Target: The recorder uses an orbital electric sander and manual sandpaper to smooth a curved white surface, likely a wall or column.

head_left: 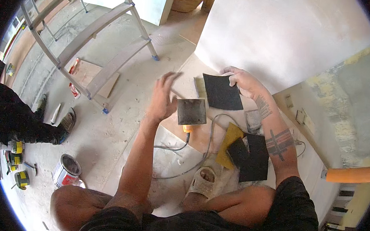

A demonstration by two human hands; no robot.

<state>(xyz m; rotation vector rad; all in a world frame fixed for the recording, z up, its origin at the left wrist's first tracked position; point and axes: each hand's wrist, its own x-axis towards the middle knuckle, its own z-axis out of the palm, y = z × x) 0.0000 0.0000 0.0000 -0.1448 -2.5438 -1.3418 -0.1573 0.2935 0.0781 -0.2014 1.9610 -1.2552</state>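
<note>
In my right hand [244, 82] is a black sheet of sandpaper [222, 93], its upper right corner pinched between thumb and fingers. My left hand [164, 97] is raised with its fingers apart, holding nothing, just left of an orange sander [187, 128]. The sander lies upside down, with its square dark pad [191, 111] facing up and a cable running from it. Whether my left hand touches the pad's edge I cannot tell. Nearer to me lie more black sandpaper [257, 159] and a yellowish-brown sheet [230, 146], partly overlapping.
An aluminium stepladder [99, 51] stands at the far left. A person's dark-clothed leg [17, 116] reaches in at left. Beside my left knee is an open paint can [67, 169]. A white panel [280, 36] leans at the back right. An orange tube [352, 173] juts in at right.
</note>
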